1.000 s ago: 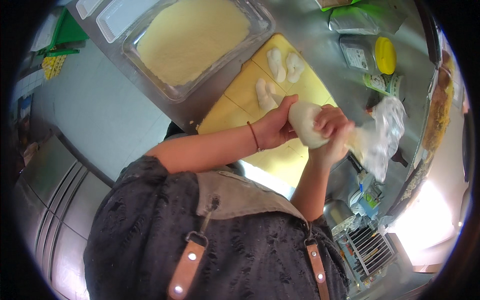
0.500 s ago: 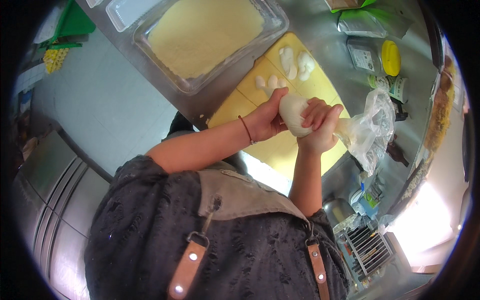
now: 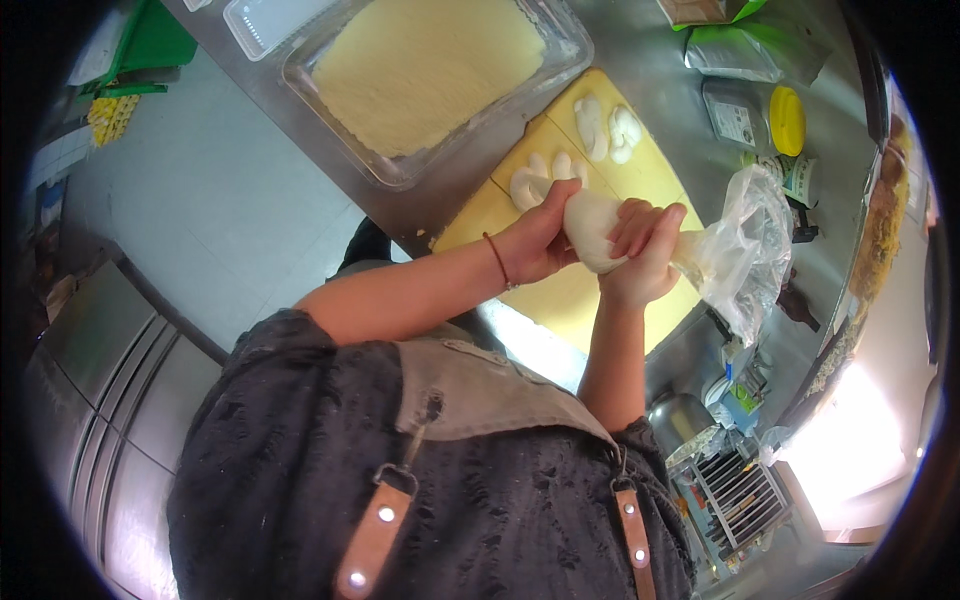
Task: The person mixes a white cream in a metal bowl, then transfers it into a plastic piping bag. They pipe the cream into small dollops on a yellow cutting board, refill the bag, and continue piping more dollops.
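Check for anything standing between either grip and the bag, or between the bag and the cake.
Nothing visible: left grip and right grip hold the bag directly, and by its narrow end only cream lies on the cake.

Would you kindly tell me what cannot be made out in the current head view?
All in the head view:
- Underside of the piping bag: hidden by the bag itself, the left hand and the right hand.
- Whether its tip touches the white shape nearby: the thumb and blending whites obscure it.
- Far edge of the large tray: cut off by the picture's top edge.
- Jar label print: too small.
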Demonstrator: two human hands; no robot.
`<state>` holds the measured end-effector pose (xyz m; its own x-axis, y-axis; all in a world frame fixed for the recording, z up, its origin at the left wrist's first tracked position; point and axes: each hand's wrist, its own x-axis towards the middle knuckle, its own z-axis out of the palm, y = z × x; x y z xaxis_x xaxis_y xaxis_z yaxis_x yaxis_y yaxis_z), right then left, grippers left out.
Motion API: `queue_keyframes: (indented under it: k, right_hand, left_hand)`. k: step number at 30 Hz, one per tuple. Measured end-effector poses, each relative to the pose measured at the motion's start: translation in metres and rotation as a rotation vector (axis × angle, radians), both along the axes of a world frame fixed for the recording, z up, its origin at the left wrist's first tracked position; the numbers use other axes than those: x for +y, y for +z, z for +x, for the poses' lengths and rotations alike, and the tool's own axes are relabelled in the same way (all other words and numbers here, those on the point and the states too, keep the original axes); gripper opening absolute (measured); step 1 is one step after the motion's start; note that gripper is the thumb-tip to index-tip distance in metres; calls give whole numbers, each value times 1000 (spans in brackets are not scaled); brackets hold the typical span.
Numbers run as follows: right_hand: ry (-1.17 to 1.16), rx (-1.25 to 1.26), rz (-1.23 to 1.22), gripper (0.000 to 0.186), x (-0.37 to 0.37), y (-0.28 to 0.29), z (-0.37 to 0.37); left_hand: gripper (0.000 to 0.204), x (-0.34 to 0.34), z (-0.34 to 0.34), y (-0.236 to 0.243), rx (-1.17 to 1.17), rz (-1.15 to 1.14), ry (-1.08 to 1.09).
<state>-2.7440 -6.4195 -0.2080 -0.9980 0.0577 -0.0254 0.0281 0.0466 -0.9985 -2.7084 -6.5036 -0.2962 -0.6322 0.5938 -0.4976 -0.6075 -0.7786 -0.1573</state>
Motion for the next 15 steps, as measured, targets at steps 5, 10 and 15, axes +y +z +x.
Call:
queue_keyframes:
  k: [5,10,15]
  right_hand:
    - [85,34,-33,43,12,6,0]
    - [292,159,251,66,46,38,49]
    - [279,2,36,48,52,13,78]
  left_hand:
    - [51,7,-2,5,-14,62,-25]
    - [48,19,39,31,38,169,-102]
    - [50,18,67,26,-95,93,-179]
